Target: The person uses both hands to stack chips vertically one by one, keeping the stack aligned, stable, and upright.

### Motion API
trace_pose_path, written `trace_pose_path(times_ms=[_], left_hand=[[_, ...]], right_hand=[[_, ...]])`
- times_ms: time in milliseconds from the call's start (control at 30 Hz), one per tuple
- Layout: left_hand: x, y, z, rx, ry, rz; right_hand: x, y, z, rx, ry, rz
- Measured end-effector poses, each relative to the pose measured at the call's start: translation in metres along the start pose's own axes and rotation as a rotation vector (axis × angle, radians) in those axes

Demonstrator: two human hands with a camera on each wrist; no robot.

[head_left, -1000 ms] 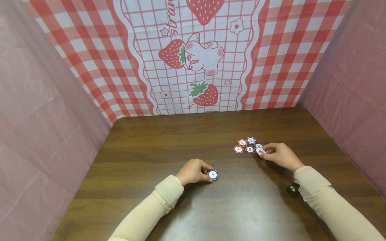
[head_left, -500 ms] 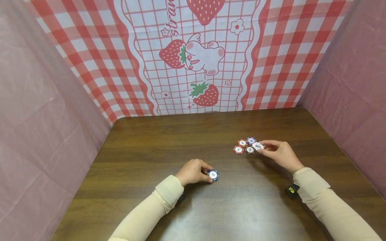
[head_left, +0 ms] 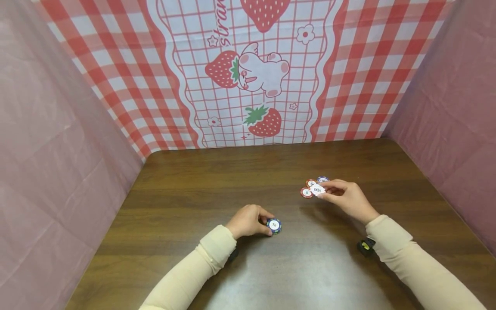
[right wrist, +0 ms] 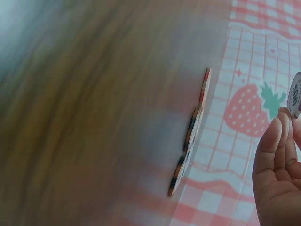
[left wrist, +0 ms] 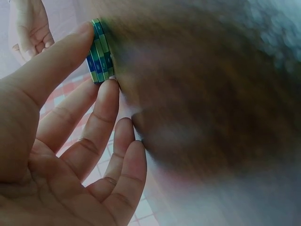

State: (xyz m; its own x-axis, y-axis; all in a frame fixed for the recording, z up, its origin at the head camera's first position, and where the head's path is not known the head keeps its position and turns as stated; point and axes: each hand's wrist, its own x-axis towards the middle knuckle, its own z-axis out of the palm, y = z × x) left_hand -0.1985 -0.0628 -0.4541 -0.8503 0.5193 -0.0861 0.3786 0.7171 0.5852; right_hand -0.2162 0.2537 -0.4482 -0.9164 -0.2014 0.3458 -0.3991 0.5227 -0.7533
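My left hand (head_left: 249,221) grips a short stack of blue and green poker chips (head_left: 274,225) low at the tabletop, thumb on one side and fingertips on the other. The left wrist view shows the layered edges of the stack (left wrist: 99,54). Between thumb and fingers, my right hand (head_left: 350,199) pinches a white poker chip (head_left: 317,190) marked 500, lifted over a group of flat chips. A red chip (head_left: 306,193), another red chip (head_left: 311,183) and a blue chip (head_left: 323,179) show around it; the white one hides others in the head view.
Seen edge-on in the right wrist view, a red chip (right wrist: 205,87) and two dark chips (right wrist: 191,129) lie flat on the table. The brown wooden table (head_left: 209,176) ends at a strawberry-print cloth (head_left: 267,94). Pink curtains (head_left: 438,120) hang at both sides.
My right hand has lifted the white chip from the group's right side and carried it left over the other chips. My left hand and its stack stay in place.
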Motion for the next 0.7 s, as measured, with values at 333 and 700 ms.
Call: trace_pose_path(times_ms=[333,700], left_hand=[[-0.001,0.001,-0.001,0.004,0.002,0.013],[0.0,0.0,-0.001,0.004,-0.003,0.012]], right_hand=[[0.006,-0.02,0.027,0.118,-0.095,0.009],[0.011,-0.033,0.05,0.13,-0.228,-0.074]])
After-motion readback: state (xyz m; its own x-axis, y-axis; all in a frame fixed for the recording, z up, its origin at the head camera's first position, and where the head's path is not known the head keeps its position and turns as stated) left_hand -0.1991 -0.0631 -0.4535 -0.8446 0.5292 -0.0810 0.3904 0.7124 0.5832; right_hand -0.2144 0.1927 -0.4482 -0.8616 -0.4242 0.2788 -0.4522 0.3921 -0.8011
